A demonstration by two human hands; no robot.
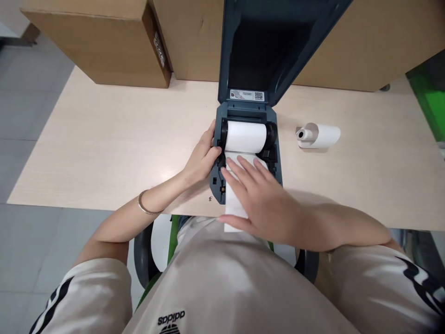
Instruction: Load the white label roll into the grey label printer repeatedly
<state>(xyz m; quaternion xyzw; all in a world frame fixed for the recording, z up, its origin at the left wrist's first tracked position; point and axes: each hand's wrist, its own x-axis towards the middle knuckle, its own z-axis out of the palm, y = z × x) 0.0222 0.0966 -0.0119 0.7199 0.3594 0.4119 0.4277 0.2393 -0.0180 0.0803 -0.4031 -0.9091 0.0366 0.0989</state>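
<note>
A dark blue label printer (pixel 245 69) stands on the pale wooden table (pixel 104 148) with its lid raised. A white paper roll (pixel 245 136) sits in its bay, and a strip of paper (pixel 233 208) runs out toward me over the front. My right hand (pixel 259 195) lies flat on that strip, fingers stretched out and spread. My left hand (pixel 203 157) curls round the printer's left side, fingers pressed at the roll holder. A thin bracelet (pixel 146 206) circles the left wrist.
A second white paper roll (pixel 318 136) lies on the table to the right of the printer. Large cardboard boxes (pixel 104 41) line the back edge. A green object (pixel 429 97) shows at the far right. Grey floor is on the left.
</note>
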